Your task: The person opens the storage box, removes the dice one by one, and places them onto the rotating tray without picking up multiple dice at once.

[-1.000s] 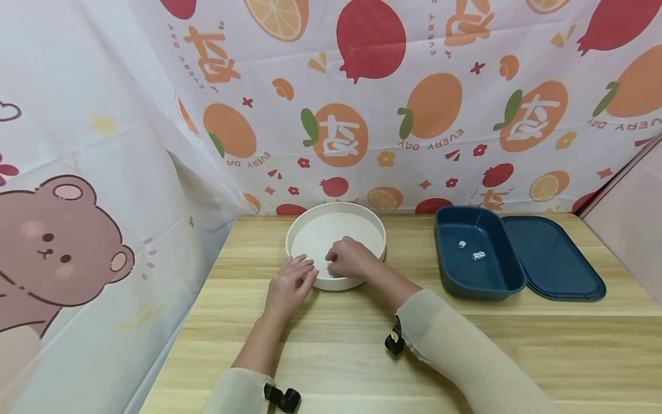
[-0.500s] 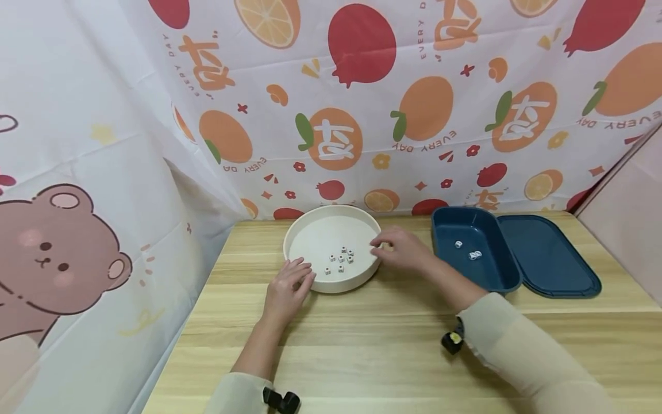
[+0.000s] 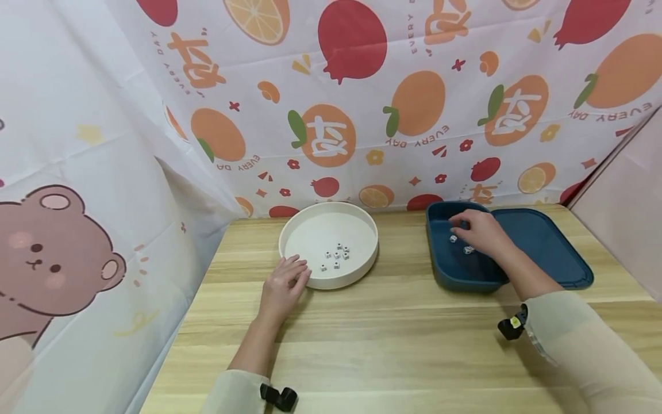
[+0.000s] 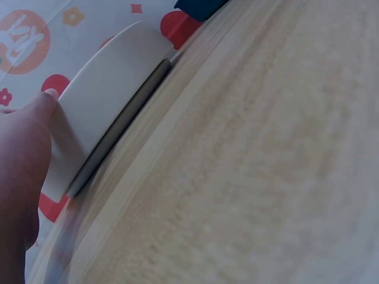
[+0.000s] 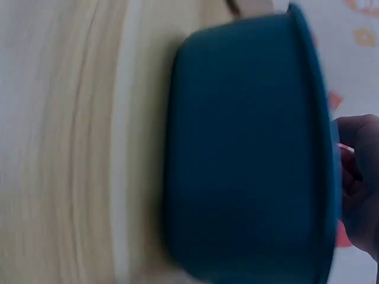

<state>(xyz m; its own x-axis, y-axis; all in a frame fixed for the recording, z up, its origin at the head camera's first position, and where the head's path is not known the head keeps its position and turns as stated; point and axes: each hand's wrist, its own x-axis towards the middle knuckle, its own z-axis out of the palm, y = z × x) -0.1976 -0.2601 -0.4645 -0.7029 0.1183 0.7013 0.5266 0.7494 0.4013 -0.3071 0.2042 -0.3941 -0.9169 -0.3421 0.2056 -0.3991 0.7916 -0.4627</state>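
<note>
My left hand [image 3: 281,289] rests with relaxed fingers on the near-left rim of a round cream tray [image 3: 305,223]. Inside that tray stand several small white dice [image 3: 337,255], loosely grouped toward the front. Over a deep blue rectangular box [image 3: 439,270] hovers my right hand [image 3: 482,231], thumb and fingers loosely bent with a gap between them and nothing seen in it. Below its fingertips, a white die [image 3: 453,238] lies on the box floor, with more dice [image 3: 468,249] beside it, partly covered by the hand. The right wrist view shows mostly the box's outer wall [image 5: 249,148].
A blue lid [image 3: 548,247] lies flat against the box's right side. Fruit-print cloth [image 3: 424,167] hangs behind the wooden table [image 3: 362,339], and a bear-print cloth [image 3: 67,253] on the left. Table surface lies between tray and box.
My right hand has moved from inside the tray across to the right, over the blue box, uncovering the dice in the tray. My left hand has stayed at the tray's rim.
</note>
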